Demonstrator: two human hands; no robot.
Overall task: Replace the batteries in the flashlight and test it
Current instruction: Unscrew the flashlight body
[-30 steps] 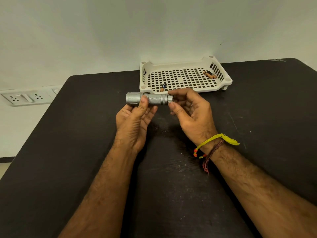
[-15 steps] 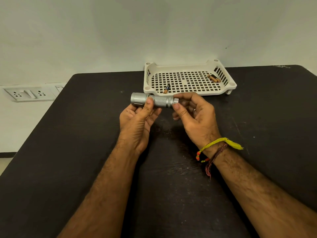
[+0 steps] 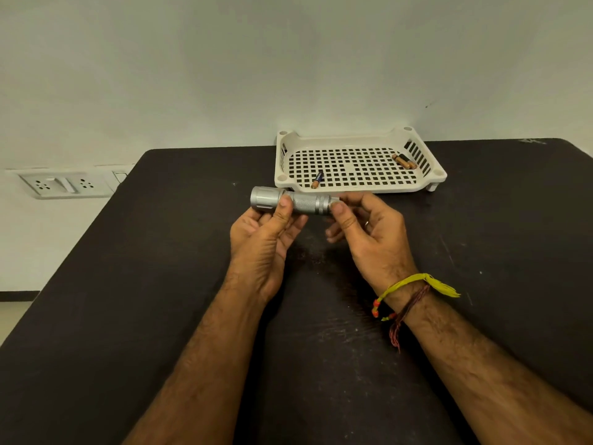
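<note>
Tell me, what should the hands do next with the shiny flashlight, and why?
Probably twist the tail cap off. The left hand holds the flashlight level above the table, and the right hand's thumb and fingers pinch its end cap. The flashlight looks closed, and batteries wait in the white tray, so opening it likely comes first.

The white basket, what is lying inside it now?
In the basket one battery lies near the front left corner, and two batteries lie together by the right wall. Nothing covers its floor. The flashlight is held in front, outside it.
</note>
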